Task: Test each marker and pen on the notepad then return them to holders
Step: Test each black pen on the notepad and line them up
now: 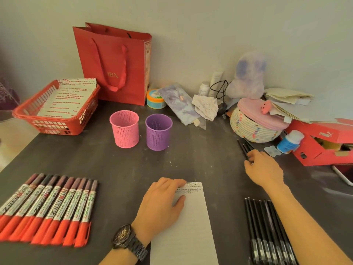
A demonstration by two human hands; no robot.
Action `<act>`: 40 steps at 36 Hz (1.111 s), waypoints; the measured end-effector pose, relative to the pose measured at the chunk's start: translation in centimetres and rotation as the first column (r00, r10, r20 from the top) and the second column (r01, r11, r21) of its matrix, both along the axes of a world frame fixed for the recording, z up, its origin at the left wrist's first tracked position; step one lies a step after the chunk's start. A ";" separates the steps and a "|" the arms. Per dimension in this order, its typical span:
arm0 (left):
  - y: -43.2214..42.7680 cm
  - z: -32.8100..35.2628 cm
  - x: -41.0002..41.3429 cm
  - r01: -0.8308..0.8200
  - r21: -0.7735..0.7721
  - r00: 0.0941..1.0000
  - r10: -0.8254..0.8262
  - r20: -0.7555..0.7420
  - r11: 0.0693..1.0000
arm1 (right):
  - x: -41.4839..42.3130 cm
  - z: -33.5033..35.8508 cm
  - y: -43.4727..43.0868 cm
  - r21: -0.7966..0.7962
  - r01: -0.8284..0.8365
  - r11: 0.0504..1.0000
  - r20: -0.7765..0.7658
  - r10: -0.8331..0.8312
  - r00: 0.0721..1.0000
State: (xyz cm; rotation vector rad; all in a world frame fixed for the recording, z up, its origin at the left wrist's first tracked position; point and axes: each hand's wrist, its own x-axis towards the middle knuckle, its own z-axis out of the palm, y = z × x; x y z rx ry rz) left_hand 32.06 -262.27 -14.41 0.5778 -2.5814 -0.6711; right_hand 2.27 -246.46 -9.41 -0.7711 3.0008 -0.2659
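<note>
head view: left hand (162,205) flat on notepad (191,230) edge; right hand (265,169) grasps pens (245,148).

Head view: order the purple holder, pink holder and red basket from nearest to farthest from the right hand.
1. Purple holder, mid-desk, left of the right hand.
2. Pink holder, just left of the purple one.
3. Red basket, far-left back edge.

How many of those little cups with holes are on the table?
2. The pink holder stands in front of the red paper bag; the purple holder stands just right of it, not touching.
</note>
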 end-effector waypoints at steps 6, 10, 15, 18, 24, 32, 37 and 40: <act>0.1 -0.4 -0.2 0.000 -0.109 1.000 -0.002 -0.019 0.994 | -0.3 -0.3 -0.8 0.051 0.055 0.997 -0.020 -0.054 0.998; 0.0 -0.5 -0.2 -0.004 -0.122 1.000 0.003 -0.010 0.993 | -0.3 -0.4 -1.0 0.049 0.091 0.995 -0.026 -0.090 0.996; 0.0 -0.6 -0.2 -0.006 -0.116 1.000 0.006 -0.005 0.993 | -0.3 -0.4 -1.1 0.070 0.138 0.988 -0.025 -0.137 0.990; 0.0 -0.6 -0.3 -0.012 -0.117 1.000 0.012 -0.006 0.993 | -0.3 -0.3 -1.2 0.108 0.170 0.980 -0.014 -0.169 0.985; -0.1 -0.6 -0.3 -0.005 -0.110 1.000 0.006 0.010 0.994 | 0.0 0.2 -1.4 0.172 0.148 0.974 0.011 -0.152 0.988; -0.1 -0.6 -0.2 -0.003 -0.082 1.000 0.004 0.009 0.997 | 6.2 1.8 -2.4 -0.474 0.164 0.865 0.346 0.012 0.938; 0.1 -0.2 -0.1 0.014 -0.073 0.999 -0.017 -0.031 0.997 | 13.1 0.7 -2.0 -0.767 0.312 0.561 0.509 0.236 0.828; 0.2 0.2 0.0 0.044 -0.057 0.997 -0.048 -0.061 0.997 | 16.4 -0.6 -1.8 -0.802 0.340 0.490 0.534 0.335 0.776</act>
